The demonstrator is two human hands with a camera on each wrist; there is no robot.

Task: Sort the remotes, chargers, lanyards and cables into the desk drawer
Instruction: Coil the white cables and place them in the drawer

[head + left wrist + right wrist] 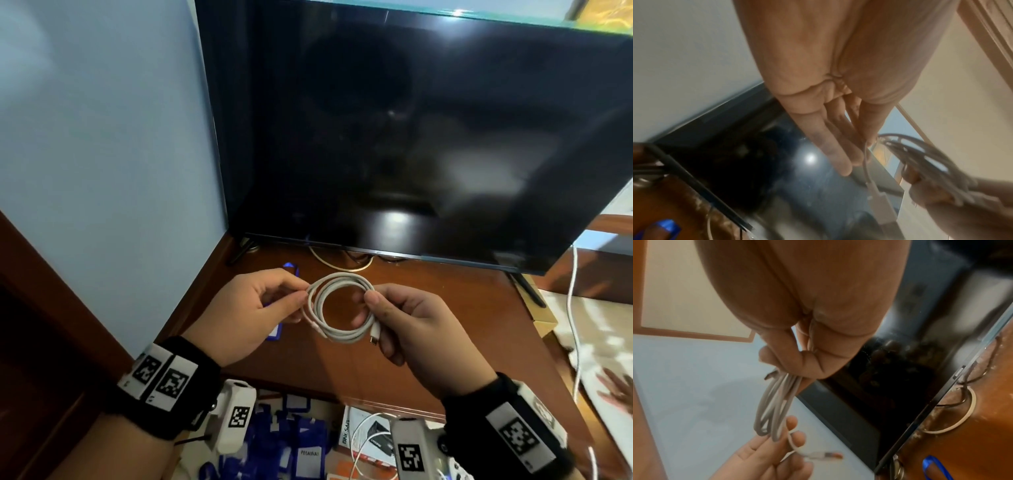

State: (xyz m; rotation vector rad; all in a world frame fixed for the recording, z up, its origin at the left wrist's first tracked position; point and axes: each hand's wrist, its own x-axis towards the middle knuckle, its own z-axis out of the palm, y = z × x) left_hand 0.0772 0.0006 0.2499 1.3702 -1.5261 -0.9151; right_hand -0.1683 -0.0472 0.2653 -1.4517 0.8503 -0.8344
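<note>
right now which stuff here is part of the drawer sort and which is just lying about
Part of the job:
white coiled cable, pinched by left hand and right hand
blue lanyard on the desk
open drawer below

Just lying about:
television
its cords

A room in a home: a flat television (411, 137) (switched off) stands on a brown wooden bench (428, 329) in the corner against a pale blue wall (102, 137), cords trailing behind.

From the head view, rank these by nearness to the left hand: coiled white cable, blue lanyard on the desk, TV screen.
1. coiled white cable, pinched by the left hand.
2. blue lanyard, on the desk partly beneath that hand.
3. TV screen, behind, at the desk's back.
</note>
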